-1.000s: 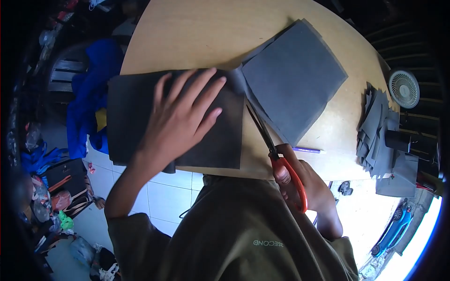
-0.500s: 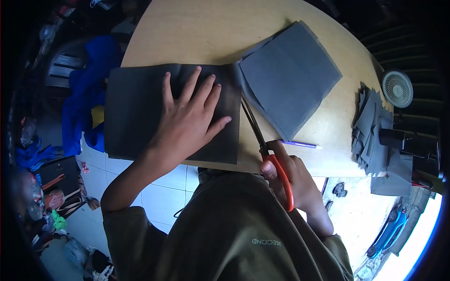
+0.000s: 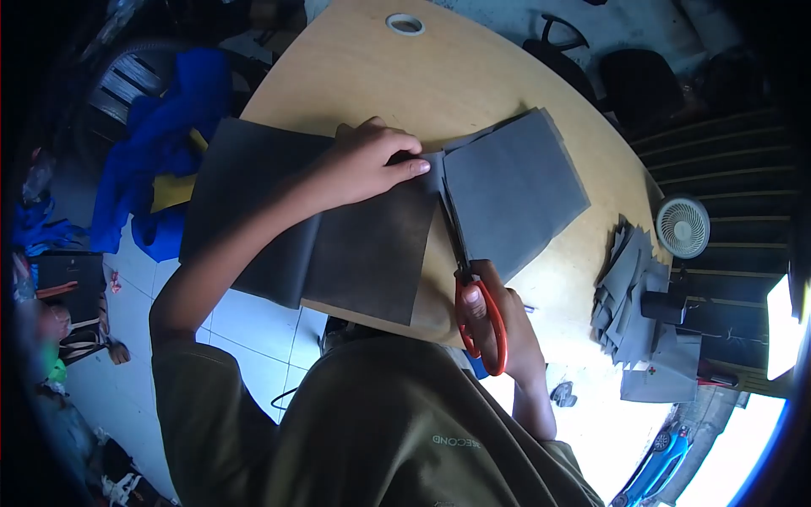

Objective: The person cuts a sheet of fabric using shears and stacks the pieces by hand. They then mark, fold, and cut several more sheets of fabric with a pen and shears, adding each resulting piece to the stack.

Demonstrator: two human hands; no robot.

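Note:
A dark grey fabric-like sheet [image 3: 372, 253] lies across the front of the table, with a raised fold running down its middle. My left hand [image 3: 376, 165] is at its far right corner, fingers curled and thumb and forefinger closed on the edge. My right hand [image 3: 507, 325] grips scissors [image 3: 459, 241] by their red-orange handles. Their dark blades point away from me, along the sheet's right edge, and the tips reach toward my left thumb. Right beside the blades is a stack of grey cut pieces [image 3: 515, 186].
More grey pieces [image 3: 625, 279] are heaped at the table's right edge, near a small white fan [image 3: 683, 227]. A round grommet hole [image 3: 405, 24] is at the far end of the wooden table [image 3: 363, 76]. Blue cloth [image 3: 182, 127] hangs at the left; black chairs [image 3: 639, 84] stand beyond.
My left hand has gone from lying flat and spread on the sheet to holding its far right corner. The sheet has buckled into a fold. The scissors have moved slightly left in view.

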